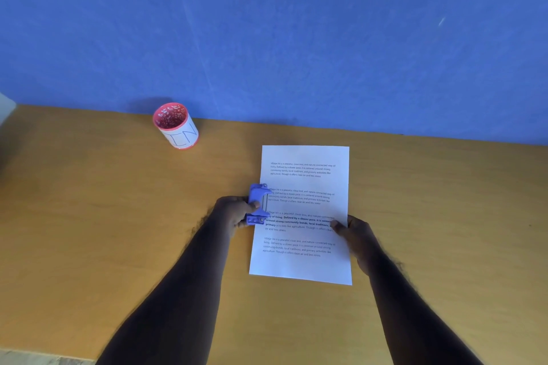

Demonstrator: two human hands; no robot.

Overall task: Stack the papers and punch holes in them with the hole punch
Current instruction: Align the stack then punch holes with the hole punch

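Observation:
White printed papers (pixel 302 264) lie in a neat stack on the wooden table (pixel 118 231), long side running away from me. A blue hole punch (pixel 257 201) sits over the middle of the stack's left edge. My left hand (pixel 232 212) grips the punch from the left, thumb on its top. My right hand (pixel 355 231) pinches the stack's right edge, thumb on the top sheet. How many sheets are in the stack is not visible.
A red and white cup-shaped holder (pixel 175 125) stands at the back left near the blue wall (pixel 267 38). The table's front edge shows at the bottom left corner.

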